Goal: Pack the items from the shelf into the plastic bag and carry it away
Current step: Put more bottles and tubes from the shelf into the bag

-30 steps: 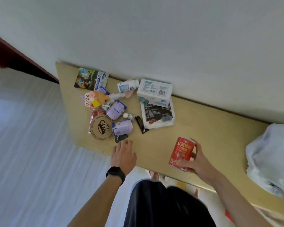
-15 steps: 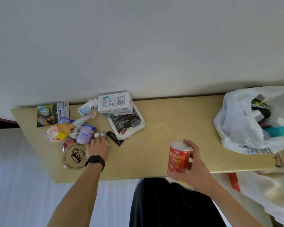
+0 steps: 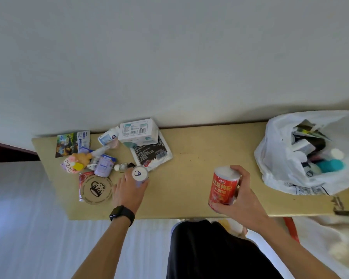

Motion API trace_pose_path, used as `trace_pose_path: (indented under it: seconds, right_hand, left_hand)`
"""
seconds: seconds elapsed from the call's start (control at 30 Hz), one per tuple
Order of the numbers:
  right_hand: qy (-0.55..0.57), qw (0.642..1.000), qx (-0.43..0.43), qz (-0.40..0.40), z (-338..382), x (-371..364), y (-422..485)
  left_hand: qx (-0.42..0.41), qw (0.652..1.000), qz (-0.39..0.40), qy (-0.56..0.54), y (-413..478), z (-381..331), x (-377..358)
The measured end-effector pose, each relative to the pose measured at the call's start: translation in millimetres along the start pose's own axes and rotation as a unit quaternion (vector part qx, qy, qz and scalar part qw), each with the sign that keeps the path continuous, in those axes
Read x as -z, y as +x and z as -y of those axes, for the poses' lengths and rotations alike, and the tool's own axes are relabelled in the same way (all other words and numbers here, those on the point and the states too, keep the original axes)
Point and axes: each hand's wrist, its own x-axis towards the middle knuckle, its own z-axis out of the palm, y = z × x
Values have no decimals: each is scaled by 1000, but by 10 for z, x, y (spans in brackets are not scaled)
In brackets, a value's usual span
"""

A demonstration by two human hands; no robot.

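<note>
A pale wooden shelf runs along the wall. My right hand grips a red can with a white lid, held upright over the shelf's front middle. My left hand is wrapped around a small lilac can with a white top, lifted at the edge of the item pile. A white plastic bag stands open at the right end, several items inside.
Left of my left hand lie a round brown coaster, a lilac pouch, a plush toy, a photo packet, a white box and a flat dark-printed packet. A white cloth hangs below the shelf at right.
The view swung right, bringing the open bag into sight. My left hand reached into the pile, closed on the lilac can and raised it. The right hand kept the red can.
</note>
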Motion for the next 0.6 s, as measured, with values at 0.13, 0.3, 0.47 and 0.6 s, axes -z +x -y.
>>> trace_pose_path:
  seconds: [0.13,0.3,0.47,0.6]
  right_hand:
    - [21,999,8,-23,-59,442,-42]
    - [62,994,19,-89,-309,1138,-227]
    - [50,986,-4,-160,-630,1876,-465]
    - [43,980,-38,-193,-888,2468,-568]
  left_hand:
    - [-20,996,16,-81,-450,-647,-259]
    - [-63,985,94,-131,-1022,-1569,-641]
    - [-93,961,158,-208,-1449,-2427,-833]
    - [-129,930,182,-293,-1617,-2960,-840]
